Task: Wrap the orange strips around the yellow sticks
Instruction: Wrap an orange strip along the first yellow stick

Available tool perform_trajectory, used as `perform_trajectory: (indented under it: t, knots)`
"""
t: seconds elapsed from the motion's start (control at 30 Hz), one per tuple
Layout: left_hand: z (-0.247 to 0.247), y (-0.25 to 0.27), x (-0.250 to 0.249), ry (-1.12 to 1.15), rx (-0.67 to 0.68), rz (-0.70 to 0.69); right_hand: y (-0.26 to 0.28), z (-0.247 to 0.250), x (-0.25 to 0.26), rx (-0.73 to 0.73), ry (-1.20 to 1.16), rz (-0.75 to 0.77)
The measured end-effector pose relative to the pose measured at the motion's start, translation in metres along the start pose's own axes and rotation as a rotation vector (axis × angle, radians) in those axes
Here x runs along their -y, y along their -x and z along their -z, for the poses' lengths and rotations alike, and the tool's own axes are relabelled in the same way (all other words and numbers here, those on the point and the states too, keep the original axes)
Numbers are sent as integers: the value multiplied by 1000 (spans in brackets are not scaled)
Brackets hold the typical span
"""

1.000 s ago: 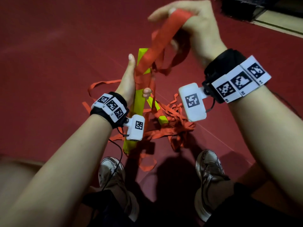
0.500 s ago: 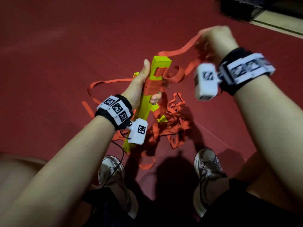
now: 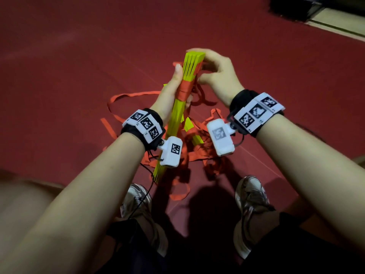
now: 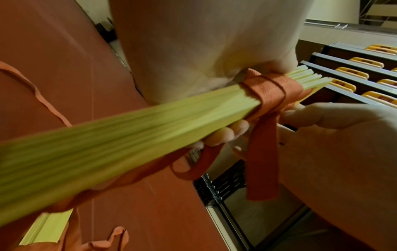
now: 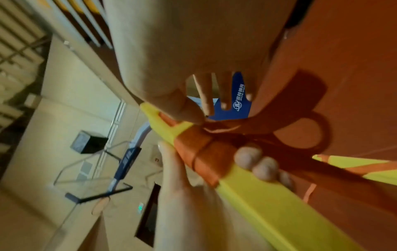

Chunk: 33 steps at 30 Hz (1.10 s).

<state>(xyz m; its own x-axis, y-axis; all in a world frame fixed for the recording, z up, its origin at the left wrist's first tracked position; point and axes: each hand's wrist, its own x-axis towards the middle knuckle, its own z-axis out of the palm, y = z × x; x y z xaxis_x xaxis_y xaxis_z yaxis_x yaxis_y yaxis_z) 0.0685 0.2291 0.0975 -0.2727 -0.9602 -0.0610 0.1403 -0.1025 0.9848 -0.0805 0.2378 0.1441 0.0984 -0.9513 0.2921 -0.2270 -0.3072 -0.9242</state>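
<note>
My left hand [image 3: 169,89] grips a bundle of yellow sticks [image 3: 177,119] held upright over the floor, thumb along its left side. An orange strip [image 3: 185,89] is wound in several turns around the bundle just above my left fingers [image 4: 225,132]. My right hand [image 3: 217,74] is at the bundle's top right, its thumb [image 5: 187,108] on the sticks' end, holding the strip. In the left wrist view a loose tail of the strip [image 4: 262,161] hangs from the wrap [image 4: 270,91] past the right hand [image 4: 333,144].
A tangle of loose orange strips [image 3: 199,153] and more yellow sticks [image 3: 192,133] lie on the red floor [image 3: 79,66] below the hands. My two shoes [image 3: 138,202] [image 3: 250,194] stand close behind the pile. A dark object [image 3: 292,6] sits at the far right.
My right hand came down from the upper right to the top of the bundle, drawing the long strip in. The strip now lies in tight turns on the sticks.
</note>
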Motion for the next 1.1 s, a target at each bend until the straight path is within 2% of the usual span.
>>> perform_trajectory:
  t: [0.07,0.17,0.3,0.37,0.47,0.53,0.6,0.67,0.7,0.8,0.83,0.87,0.9,0.93,1.0,1.03,1.07,1.1]
  knots:
    - [0,-1,2,1,-19,-31,4,-7,-6,-43,24,6]
    - [0,-2,6,88,-124,-22,8,-14,-14,-7,-78,-96]
    - [7,-2,10,78,-139,-46,9,-17,-21,39,184,-117]
    - [11,-3,10,-52,-156,-71,8,-18,-23,-9,258,-118]
    - [15,-4,9,-426,-235,-191,4,-14,-27,-147,259,-138]
    - [20,-3,7,-678,-304,-290,1,-10,-31,-188,249,-171]
    - [28,1,4,-869,-284,-286,0,-5,-33,-194,279,-201]
    - [34,6,3,-1070,-197,-231,1,-2,-35,-194,313,-213]
    - [35,9,3,-1063,-80,-173,1,-1,-35,-192,316,-221]
    - [17,25,1,-879,372,214,2,2,-32,-150,306,-209]
    - [11,27,1,-878,444,317,2,2,-31,-119,295,-199]
    - [5,27,-1,-924,450,355,2,0,-29,-84,296,-187]
    - [2,26,-3,-1006,391,324,2,-1,-27,-49,306,-180]
    - [2,23,-5,-1107,263,229,1,-3,-26,-25,317,-169]
    - [9,20,-10,-1225,-116,-36,0,-5,-24,3,310,-150]
    - [13,20,-10,-1206,-252,-161,0,-6,-25,22,296,-137]
    - [16,19,-7,-1162,-304,-248,0,-6,-26,42,279,-126]
    - [15,19,-3,-1114,-284,-285,0,-5,-26,64,264,-118]
